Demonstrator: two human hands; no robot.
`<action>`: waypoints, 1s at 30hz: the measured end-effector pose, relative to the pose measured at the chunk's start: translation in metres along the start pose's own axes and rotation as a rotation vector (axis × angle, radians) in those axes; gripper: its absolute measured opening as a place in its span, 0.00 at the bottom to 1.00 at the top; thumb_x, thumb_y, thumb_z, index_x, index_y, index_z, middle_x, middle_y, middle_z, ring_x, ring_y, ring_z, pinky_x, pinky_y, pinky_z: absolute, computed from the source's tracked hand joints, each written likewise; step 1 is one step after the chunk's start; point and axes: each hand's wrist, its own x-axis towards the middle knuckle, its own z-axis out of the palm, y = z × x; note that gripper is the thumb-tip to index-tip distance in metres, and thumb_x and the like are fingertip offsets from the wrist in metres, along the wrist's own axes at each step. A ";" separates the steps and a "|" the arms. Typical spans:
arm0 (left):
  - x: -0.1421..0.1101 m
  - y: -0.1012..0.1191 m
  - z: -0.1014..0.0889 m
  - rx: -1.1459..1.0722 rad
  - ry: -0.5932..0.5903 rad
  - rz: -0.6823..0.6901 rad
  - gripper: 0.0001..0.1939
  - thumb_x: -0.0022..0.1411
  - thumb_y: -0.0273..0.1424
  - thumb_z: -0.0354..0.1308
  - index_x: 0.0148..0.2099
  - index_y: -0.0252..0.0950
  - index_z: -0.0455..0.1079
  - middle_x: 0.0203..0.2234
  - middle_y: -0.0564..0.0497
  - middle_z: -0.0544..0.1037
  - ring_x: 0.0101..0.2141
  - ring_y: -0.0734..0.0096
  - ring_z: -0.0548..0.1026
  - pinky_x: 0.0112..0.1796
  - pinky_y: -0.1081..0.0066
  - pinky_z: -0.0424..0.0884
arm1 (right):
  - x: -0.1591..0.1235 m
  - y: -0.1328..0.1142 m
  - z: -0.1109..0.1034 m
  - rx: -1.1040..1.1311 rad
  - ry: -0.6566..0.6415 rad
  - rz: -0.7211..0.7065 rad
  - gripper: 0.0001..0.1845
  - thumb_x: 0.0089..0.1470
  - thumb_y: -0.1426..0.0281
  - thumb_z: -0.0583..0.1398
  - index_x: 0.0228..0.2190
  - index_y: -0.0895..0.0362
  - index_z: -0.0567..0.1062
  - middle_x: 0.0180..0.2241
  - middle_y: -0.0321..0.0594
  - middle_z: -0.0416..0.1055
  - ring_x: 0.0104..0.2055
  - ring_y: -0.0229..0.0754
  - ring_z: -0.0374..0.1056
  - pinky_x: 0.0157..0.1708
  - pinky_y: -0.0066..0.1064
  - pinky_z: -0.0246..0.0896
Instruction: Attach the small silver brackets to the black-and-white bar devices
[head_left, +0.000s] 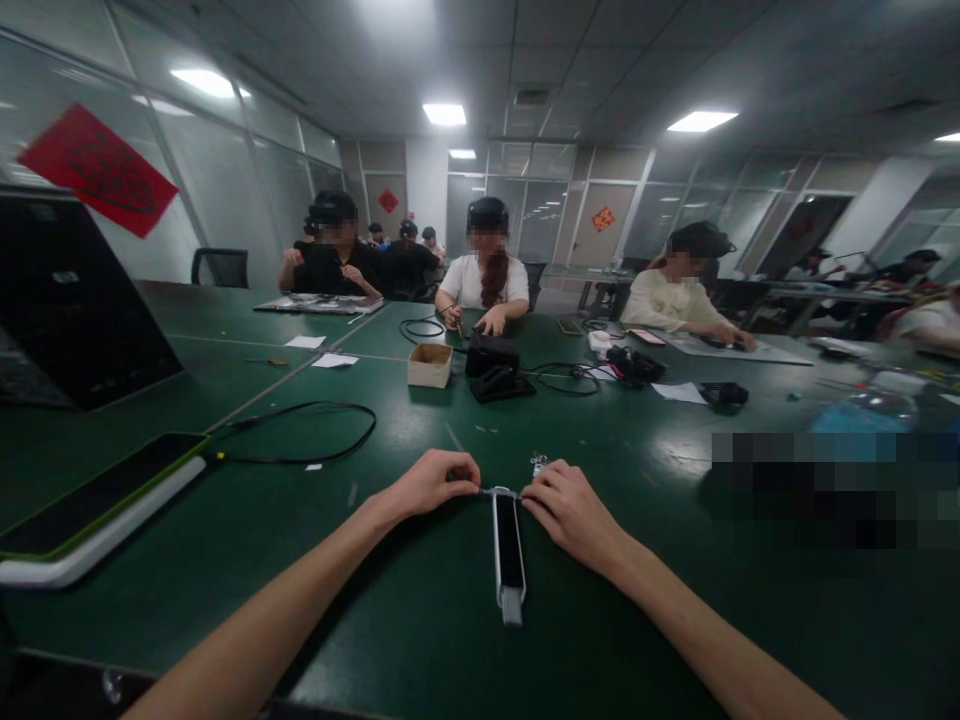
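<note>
A slim white-and-black stick (510, 545), which looks like a USB flash drive, lies lengthwise on the green table with its pale plug end toward me. At its far end a thin grey cord (486, 491) runs out to both sides. My left hand (439, 482) pinches the cord on the left, thumb and forefinger together. On the other side my right hand (574, 508) is closed in a pinch on the cord's right part, close to the stick. A small shiny metal bunch (538, 462), perhaps a chain or keys, shows just beyond my right fingers.
On the left, a green-edged phone (105, 490) rests on a white stand, near a black cable (375, 425). Ahead are a small cardboard box (430, 367) and a black device (493, 365). Several people sit across the table. A clear bottle (870, 410) lies right.
</note>
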 end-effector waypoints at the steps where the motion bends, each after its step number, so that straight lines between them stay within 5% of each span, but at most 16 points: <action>1: 0.000 0.000 -0.001 0.007 -0.005 -0.011 0.04 0.58 0.29 0.59 0.35 0.34 0.73 0.29 0.54 0.76 0.31 0.73 0.73 0.35 0.75 0.67 | 0.000 0.000 0.000 0.001 0.001 0.005 0.10 0.59 0.72 0.54 0.37 0.57 0.76 0.36 0.44 0.71 0.41 0.46 0.62 0.38 0.38 0.58; 13: 0.000 -0.001 0.004 0.036 -0.021 -0.061 0.09 0.57 0.34 0.59 0.37 0.34 0.74 0.28 0.54 0.77 0.29 0.72 0.73 0.32 0.74 0.67 | 0.001 -0.001 -0.006 0.004 0.010 0.030 0.10 0.59 0.68 0.55 0.37 0.57 0.75 0.37 0.44 0.72 0.42 0.45 0.63 0.39 0.37 0.58; 20: 0.000 0.006 0.005 0.056 -0.028 -0.040 0.09 0.58 0.33 0.57 0.39 0.35 0.73 0.32 0.53 0.76 0.32 0.71 0.72 0.34 0.73 0.66 | -0.003 0.049 -0.013 -0.090 0.160 0.236 0.12 0.60 0.69 0.52 0.37 0.58 0.75 0.37 0.45 0.71 0.41 0.45 0.63 0.40 0.37 0.57; 24: -0.001 0.009 0.005 0.041 -0.001 -0.043 0.09 0.58 0.33 0.58 0.39 0.34 0.71 0.31 0.53 0.75 0.30 0.72 0.71 0.33 0.73 0.66 | -0.007 0.070 -0.003 -0.073 0.078 0.264 0.13 0.61 0.70 0.51 0.41 0.57 0.74 0.40 0.44 0.71 0.43 0.44 0.63 0.41 0.36 0.57; 30: 0.000 0.010 0.006 0.056 -0.026 -0.030 0.08 0.58 0.34 0.57 0.36 0.35 0.71 0.29 0.53 0.75 0.29 0.72 0.71 0.32 0.73 0.66 | -0.003 0.068 0.002 -0.072 -0.046 0.249 0.13 0.61 0.69 0.51 0.39 0.55 0.75 0.39 0.43 0.71 0.42 0.42 0.64 0.42 0.34 0.57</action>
